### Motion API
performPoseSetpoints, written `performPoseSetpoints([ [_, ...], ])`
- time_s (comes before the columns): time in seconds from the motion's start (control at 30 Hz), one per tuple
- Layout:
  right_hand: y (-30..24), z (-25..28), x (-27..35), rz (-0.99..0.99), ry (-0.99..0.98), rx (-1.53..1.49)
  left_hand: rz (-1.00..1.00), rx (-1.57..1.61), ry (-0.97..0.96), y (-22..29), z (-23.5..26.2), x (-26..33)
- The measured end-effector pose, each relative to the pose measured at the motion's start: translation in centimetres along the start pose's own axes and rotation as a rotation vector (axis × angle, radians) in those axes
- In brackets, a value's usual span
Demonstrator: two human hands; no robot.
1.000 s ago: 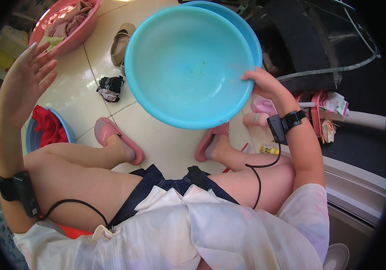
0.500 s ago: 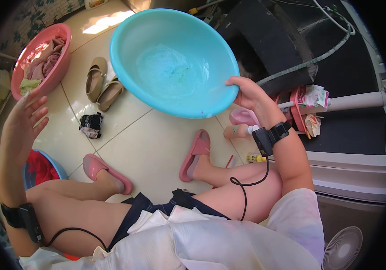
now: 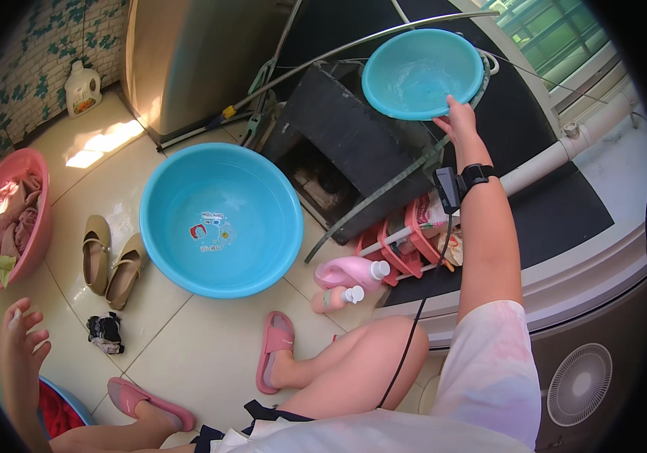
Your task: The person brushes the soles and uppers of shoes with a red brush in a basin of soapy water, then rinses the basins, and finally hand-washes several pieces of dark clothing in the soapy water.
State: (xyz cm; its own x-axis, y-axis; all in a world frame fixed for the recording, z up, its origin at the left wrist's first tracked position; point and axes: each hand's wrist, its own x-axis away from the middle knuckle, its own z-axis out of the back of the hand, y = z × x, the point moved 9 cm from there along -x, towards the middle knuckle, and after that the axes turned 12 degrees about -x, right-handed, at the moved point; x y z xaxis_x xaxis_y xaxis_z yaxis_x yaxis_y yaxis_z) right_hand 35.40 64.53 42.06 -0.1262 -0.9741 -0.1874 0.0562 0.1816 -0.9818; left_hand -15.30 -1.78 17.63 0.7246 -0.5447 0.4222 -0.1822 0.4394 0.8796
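At upper right, my right hand point(image 3: 458, 122) grips the basin point(image 3: 390, 97); I should hold it level. My left hand point(image 3: 24, 340) is spread, empty.

Daylight is bright at the window point(image 3: 557, 38); a washed-out sun patch point(image 3: 103, 146) glares near the far left corner of the floor point(image 3: 159, 343). Pale glints show in the raised basin point(image 3: 423, 74). Fisheye distortion bends the white ledge point(image 3: 557, 299); details toward the dark rim seem soft.
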Motion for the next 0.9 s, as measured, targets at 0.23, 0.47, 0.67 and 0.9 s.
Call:
performPoseSetpoints([
  [0.23,-1.7,-1.8,2.2,0.906,0.277,1.143,0.071,-0.021,0.024,-1.5,0.3,0.1],
  [0.47,0.4,-2.2,3.0,0.937,0.137,1.219,0.067,-0.016,0.028,-3.1,1.8,0.0],
  [0.67,-1.4,-2.2,4.4,1.073,0.138,1.265,0.048,-0.013,0.048,-3.1,2.6,0.7],
  [0.9,-3.9,-0.9,5.1,0.783,0.219,1.167,0.052,-0.002,0.07,-3.8,4.6,2.8],
])
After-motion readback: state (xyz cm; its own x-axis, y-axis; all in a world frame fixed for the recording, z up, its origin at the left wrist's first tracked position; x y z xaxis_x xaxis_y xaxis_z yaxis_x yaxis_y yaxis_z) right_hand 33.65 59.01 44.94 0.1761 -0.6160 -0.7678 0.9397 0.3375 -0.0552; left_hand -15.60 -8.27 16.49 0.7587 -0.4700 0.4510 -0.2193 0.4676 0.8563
